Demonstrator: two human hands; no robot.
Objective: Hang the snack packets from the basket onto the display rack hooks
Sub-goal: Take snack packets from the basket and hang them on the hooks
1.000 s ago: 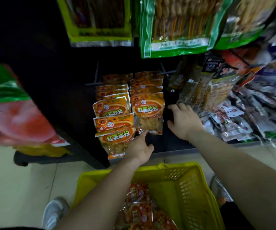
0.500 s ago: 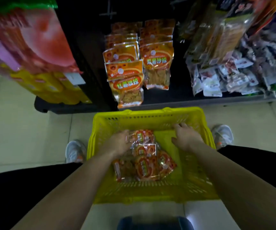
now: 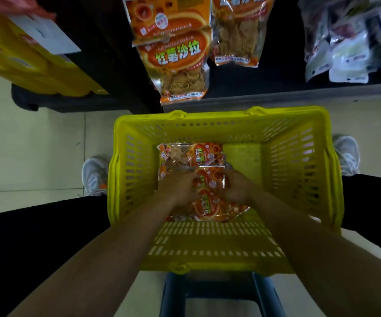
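Left hand (image 3: 178, 189) and right hand (image 3: 238, 189) both down in the yellow basket (image 3: 219, 115), fingers curled onto opposite edges of the top packet (image 3: 210, 180) by the look of it. Could easily drag up the slippery packets underneath (image 3: 210, 208) too, or crumple the header and miss the hook hole. Hooks out of sight up top. Just that small heap of orange packets in the basket, left of middle; same kind as the hung packets (image 3: 173, 56) above.

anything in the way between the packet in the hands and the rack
Nothing visible. The left hand and right hand grip a packet in the open-topped basket. The hanging packets on the rack sit just beyond the basket's far rim; the hooks are out of frame.
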